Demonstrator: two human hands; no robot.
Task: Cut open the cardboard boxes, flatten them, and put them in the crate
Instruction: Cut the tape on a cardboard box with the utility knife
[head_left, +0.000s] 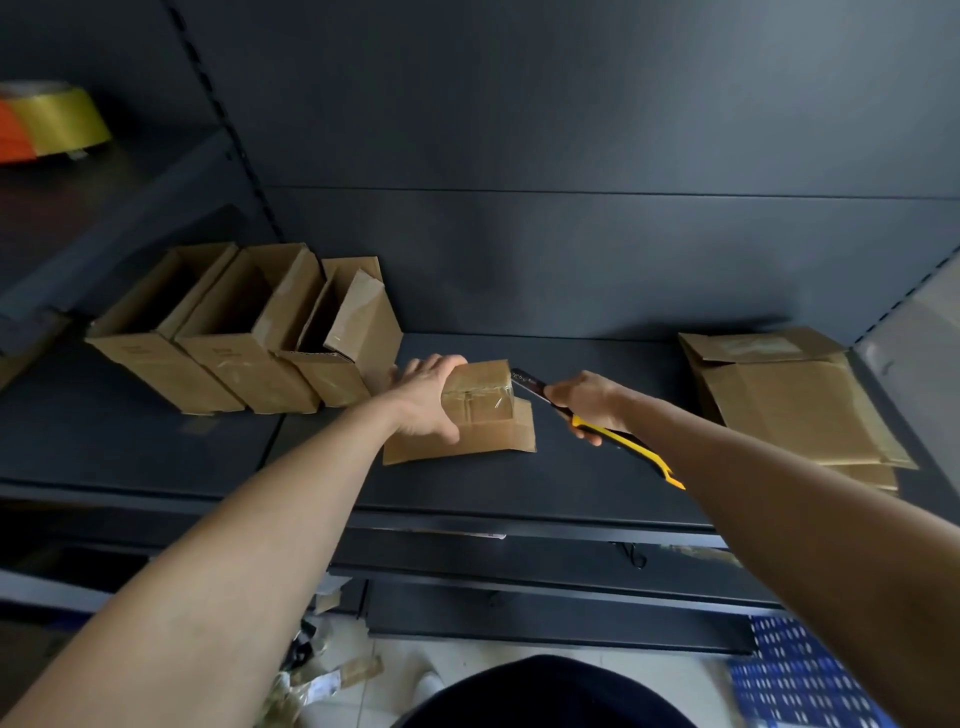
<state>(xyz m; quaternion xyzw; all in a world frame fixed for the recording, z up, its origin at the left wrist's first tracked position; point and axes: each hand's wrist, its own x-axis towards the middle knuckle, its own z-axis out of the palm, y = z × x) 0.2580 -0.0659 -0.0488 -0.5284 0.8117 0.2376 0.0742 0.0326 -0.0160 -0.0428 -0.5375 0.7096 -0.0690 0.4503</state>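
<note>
A small taped cardboard box stands on the dark shelf in the middle. My left hand grips its left side, fingers over the top and thumb on the front. My right hand holds a yellow and black utility knife, and the blade tip touches the box's upper right edge. Three open cardboard boxes stand in a row at the left. A stack of flattened boxes lies at the right. A blue crate shows on the floor at lower right.
The shelf's dark back panel rises right behind the boxes. An orange and yellow tape roll lies on a higher shelf at far left. Cardboard scraps litter the floor below the shelf edge.
</note>
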